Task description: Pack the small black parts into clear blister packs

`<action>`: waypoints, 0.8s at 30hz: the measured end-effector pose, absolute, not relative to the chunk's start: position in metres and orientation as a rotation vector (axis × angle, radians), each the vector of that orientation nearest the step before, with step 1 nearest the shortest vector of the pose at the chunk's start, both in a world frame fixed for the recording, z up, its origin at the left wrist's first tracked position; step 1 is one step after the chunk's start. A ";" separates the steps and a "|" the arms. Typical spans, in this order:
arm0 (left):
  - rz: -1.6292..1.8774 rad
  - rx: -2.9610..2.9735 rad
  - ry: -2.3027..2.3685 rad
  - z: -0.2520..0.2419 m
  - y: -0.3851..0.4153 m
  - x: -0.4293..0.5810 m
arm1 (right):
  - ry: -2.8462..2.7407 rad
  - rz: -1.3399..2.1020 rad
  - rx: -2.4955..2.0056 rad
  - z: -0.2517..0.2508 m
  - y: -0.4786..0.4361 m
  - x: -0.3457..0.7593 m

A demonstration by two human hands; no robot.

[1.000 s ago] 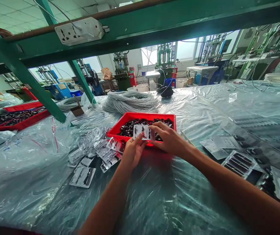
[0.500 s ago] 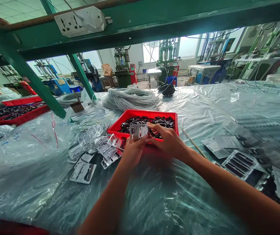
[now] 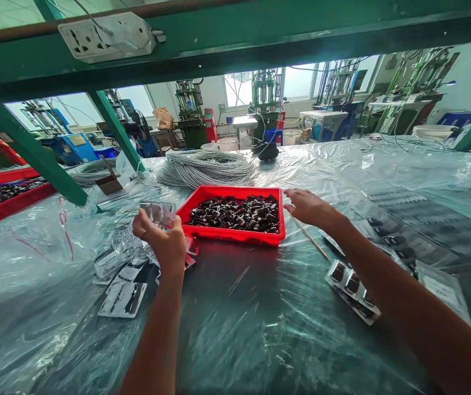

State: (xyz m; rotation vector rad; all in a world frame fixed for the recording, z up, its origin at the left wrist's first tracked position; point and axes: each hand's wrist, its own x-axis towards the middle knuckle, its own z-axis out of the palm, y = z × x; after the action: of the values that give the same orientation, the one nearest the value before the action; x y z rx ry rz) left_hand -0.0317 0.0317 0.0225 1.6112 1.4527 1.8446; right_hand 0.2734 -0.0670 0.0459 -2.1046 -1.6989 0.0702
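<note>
My left hand point(image 3: 163, 241) is closed on a clear plastic pack point(image 3: 160, 213), held up above a heap of similar packs point(image 3: 123, 298) at the left. Some heap packs show dark pieces and pale cards inside. Just right of that hand stands a red tray point(image 3: 229, 237), filled with small black parts point(image 3: 235, 213) that have shiny ends. Beside the tray's right wall, my right hand point(image 3: 312, 208) reaches forward with fingers stretched and thumb apart. Nothing shows in it.
A thin wooden stick point(image 3: 312, 238) lies right of the tray, near packs with dark pieces point(image 3: 353, 286). Behind sits a coil of grey cable point(image 3: 208, 167). Plastic sheeting covers the table. A green beam point(image 3: 227, 38) with a power strip point(image 3: 107, 37) crosses overhead; a second red tray point(image 3: 17, 206) is far left.
My hands have separated: the left moved left with the clear pack, the right moved off the tray to its right side and opened. The view has shifted right.
</note>
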 end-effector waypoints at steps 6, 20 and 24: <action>1.772 1.766 1.529 0.030 0.033 -0.032 | -1.696 0.345 -2.273 0.017 -0.094 0.295; 1.385 2.345 1.015 0.011 -0.004 0.014 | -2.116 0.587 -2.482 0.053 -0.187 0.283; 1.382 2.358 0.978 0.014 -0.004 0.014 | -2.209 0.556 -2.350 0.055 -0.190 0.272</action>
State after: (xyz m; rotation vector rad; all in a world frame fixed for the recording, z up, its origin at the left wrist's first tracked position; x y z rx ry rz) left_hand 0.0136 -0.0043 0.0145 2.3581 0.9784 1.3824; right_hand 0.2724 -0.1897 0.0552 -2.3497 -2.2089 0.5563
